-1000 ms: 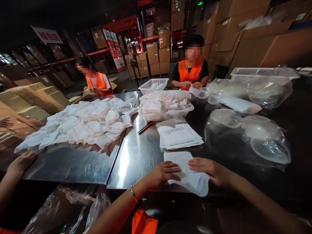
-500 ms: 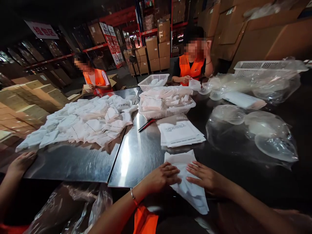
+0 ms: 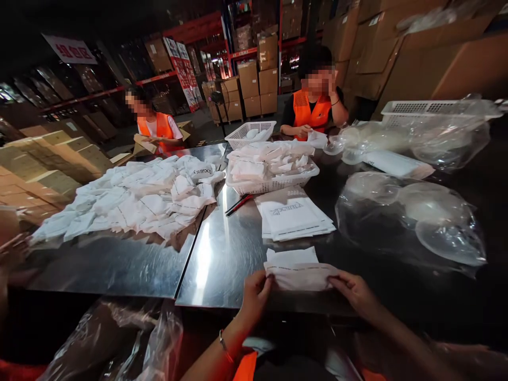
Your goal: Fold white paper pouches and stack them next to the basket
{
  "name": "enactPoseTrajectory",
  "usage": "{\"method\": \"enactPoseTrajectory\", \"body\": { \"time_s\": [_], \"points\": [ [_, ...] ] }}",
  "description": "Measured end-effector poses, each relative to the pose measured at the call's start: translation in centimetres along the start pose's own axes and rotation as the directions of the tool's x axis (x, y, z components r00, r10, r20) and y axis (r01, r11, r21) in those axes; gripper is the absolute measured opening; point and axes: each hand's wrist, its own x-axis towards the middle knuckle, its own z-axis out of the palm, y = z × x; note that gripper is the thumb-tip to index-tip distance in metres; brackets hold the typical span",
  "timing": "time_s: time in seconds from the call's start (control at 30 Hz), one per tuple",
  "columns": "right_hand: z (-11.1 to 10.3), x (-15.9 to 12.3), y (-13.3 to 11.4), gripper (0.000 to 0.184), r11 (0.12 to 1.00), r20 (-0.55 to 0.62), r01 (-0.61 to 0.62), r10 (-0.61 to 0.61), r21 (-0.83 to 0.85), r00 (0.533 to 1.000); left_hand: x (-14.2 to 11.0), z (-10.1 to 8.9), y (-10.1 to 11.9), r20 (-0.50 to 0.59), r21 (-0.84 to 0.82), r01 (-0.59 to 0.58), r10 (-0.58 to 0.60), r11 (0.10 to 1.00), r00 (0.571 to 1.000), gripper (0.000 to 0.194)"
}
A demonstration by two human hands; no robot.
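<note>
A white soft bag (image 3: pixel 297 276) lies at the table's near edge, its lower part folded up over the rest and a line of small print across the fold. My left hand (image 3: pixel 256 291) pinches the fold's left corner between thumb and fingers. At the right corner, my right hand (image 3: pixel 353 288) grips the same bag. Just beyond it rests a stack of flat white printed bags (image 3: pixel 296 211). A white basket (image 3: pixel 273 185) heaped with filled, folded white bags stands behind the stack. Beside the basket lies a red and black cutter (image 3: pixel 238 205).
A large pile of white bags (image 3: pixel 138 196) covers the left table. To the right, clear plastic bags (image 3: pixel 413 217) hold translucent round items. Two co-workers in orange vests (image 3: pixel 315 108) are across the table; another person's blurred arm (image 3: pixel 10 248) is at far left. Cardboard boxes (image 3: pixel 47 164) stand left.
Both hands went from lying flat on the bag to pinching its corners. The bag's near end is now folded upward, away from me. The far-left person's hand moved up.
</note>
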Motion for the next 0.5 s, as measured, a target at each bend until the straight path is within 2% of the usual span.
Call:
{"method": "enactPoseTrajectory", "body": {
  "time_s": [0.13,0.23,0.33,0.5],
  "points": [
    [1.5,-0.1,-0.8,0.063,0.994,-0.195,-0.004,-0.018,-0.112,0.981,-0.4,1.0,0.5,-0.129,-0.007,0.117,-0.117,0.993,0.985,0.063],
    [2.5,-0.2,-1.3,0.062,0.981,-0.317,-0.018,-0.045,-0.193,0.947,-0.5,1.6,0.3,-0.171,0.006,0.167,-0.164,0.986,0.972,0.063],
    [3.3,0.0,-1.7,0.061,0.969,-0.376,-0.022,-0.074,-0.245,0.924,-0.6,2.1,-0.3,-0.216,0.076,0.191,-0.171,0.979,0.961,0.06],
    [3.9,0.4,-1.4,0.065,0.939,-0.41,-0.033,-0.118,-0.342,0.905,-0.5,2.4,-1.0,-0.245,0.226,0.223,-0.167,0.948,0.955,0.059]
  ]
}}
